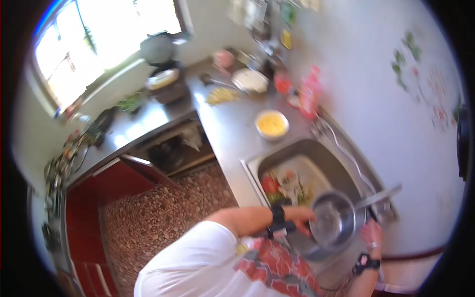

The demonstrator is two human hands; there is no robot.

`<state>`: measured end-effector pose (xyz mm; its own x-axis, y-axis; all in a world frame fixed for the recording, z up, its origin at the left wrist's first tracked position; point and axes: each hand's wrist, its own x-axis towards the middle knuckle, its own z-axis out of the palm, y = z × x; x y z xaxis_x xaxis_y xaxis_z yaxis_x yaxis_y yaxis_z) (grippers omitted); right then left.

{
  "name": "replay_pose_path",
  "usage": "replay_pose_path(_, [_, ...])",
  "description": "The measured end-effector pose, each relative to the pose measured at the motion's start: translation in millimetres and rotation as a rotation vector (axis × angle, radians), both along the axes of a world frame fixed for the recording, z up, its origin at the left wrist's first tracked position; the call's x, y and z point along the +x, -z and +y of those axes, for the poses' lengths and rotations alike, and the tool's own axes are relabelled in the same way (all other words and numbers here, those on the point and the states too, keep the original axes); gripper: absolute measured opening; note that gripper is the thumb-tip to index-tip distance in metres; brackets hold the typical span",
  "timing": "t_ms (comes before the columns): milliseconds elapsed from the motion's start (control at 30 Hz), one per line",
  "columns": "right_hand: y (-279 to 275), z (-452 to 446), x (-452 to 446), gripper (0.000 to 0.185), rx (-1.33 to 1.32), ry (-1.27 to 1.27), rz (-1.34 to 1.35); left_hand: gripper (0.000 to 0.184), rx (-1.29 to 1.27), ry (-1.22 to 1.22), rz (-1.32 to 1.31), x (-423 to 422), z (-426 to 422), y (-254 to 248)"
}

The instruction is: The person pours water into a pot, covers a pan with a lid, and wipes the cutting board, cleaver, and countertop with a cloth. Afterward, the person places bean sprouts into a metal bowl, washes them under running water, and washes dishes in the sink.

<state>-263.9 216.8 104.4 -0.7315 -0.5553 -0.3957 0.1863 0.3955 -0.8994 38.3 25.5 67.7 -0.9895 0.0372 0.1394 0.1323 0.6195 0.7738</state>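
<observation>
A round metal bowl (334, 218) is held over the sink (346, 174), beneath the metal faucet (378, 196). My left hand (300, 218) has its fingers curled at the bowl's near-left rim. On the other side, my right hand (371, 233) is closed beside the bowl, close to a small dark piece below the faucet; blur hides what it grips. Inside the sink lie a red item (270, 184), pale pieces and green scraps that I cannot identify.
A white bowl of yellow food (271, 124) stands on the counter beyond the sink. Farther back are a pale bowl (250, 80), a yellowish heap (222, 95) and a pink bottle (310, 93). An open-lidded cooker (163, 81) sits in the corner. A red cabinet door (148, 171) hangs open.
</observation>
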Motion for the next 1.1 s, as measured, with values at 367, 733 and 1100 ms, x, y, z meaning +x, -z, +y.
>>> replay_pose_path(367, [48, 54, 153, 0.022, -0.044, 0.026, -0.756, 0.043, 1.111, -0.482, -0.813, 13, -6, -6])
replay_pose_path(733, [34, 16, 166, 0.021, -0.098, 0.041, -0.645, 0.049, 1.381, -0.624, -0.479, 46, -31, 30])
replay_pose_path(1100, [-25, -29, 210, 0.071, 0.085, -0.215, 0.694, 0.029, 1.512, -0.764, -0.480, 13, -24, 65])
